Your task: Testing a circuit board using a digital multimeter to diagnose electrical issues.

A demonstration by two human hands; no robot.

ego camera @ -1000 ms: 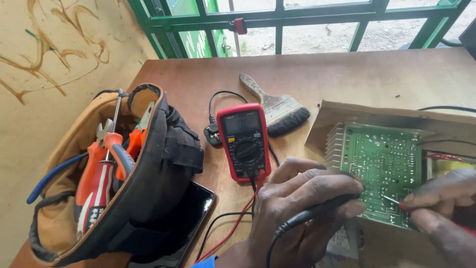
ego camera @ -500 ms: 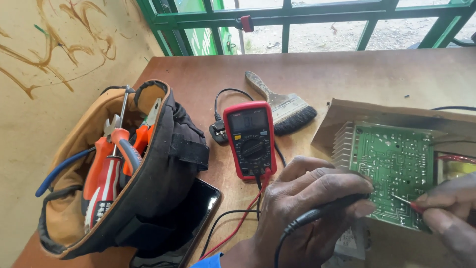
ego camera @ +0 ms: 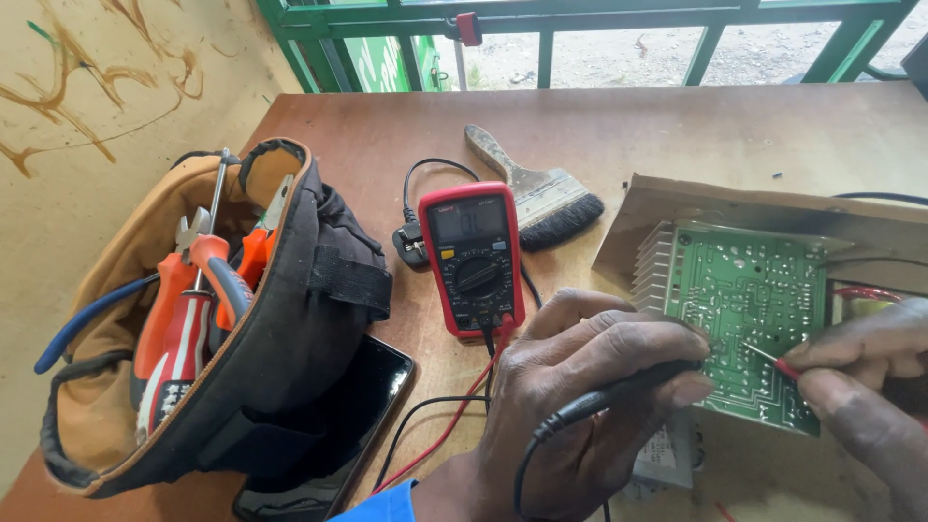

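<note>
1. Here, in the head view, the left hand [ego camera: 580,406] pinches a black probe lead [ego camera: 619,391] against the green printed circuit board [ego camera: 749,319], which lies on the brown wooden table [ego camera: 677,135].
2. The right hand [ego camera: 860,372] pinches a red probe tip [ego camera: 778,362] onto that board.
3. A red digital multimeter [ego camera: 474,261] lies just left of the board, beside an open tan tool bag [ego camera: 222,319].

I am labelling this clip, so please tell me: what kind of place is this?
Probably a small electronics repair bench: a red multimeter, a tool bag with pliers, and a green circuit board lie on the wooden table.
</note>
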